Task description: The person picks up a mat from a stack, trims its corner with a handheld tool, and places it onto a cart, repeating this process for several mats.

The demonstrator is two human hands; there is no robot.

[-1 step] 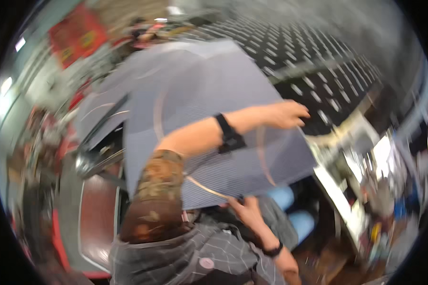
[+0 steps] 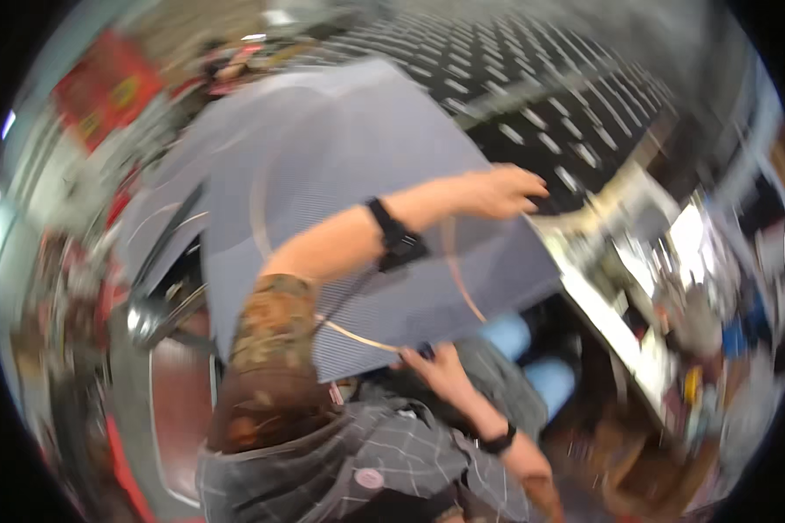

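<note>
A large grey-blue, finely ribbed sheet [image 2: 358, 166] with curved tan lines spreads in front of me. My left arm, with a black wristband [image 2: 397, 237], reaches across it. My left hand [image 2: 501, 190] is at the sheet's right edge, beside a black surface [image 2: 532, 131] with rows of pale dashes. Blur hides whether its bent fingers grip the edge. Close to my body, my right hand [image 2: 443, 373] has thumb and fingers closed on the sheet's near edge. A small dark blue thing [image 2: 425, 350] shows by those fingertips, too blurred to name.
At the left stand a metal bracket with a shiny round end [image 2: 144, 321] and a dark red padded seat [image 2: 181, 410]. A pale ledge [image 2: 606, 336] runs down the right, with cluttered goods beyond it. Far left hangs a red panel [image 2: 109, 87]; a person [image 2: 227, 65] is in the background.
The whole view has shifted, so the scene lies slightly further left and up. Both hands keep about the same places on the sheet.
</note>
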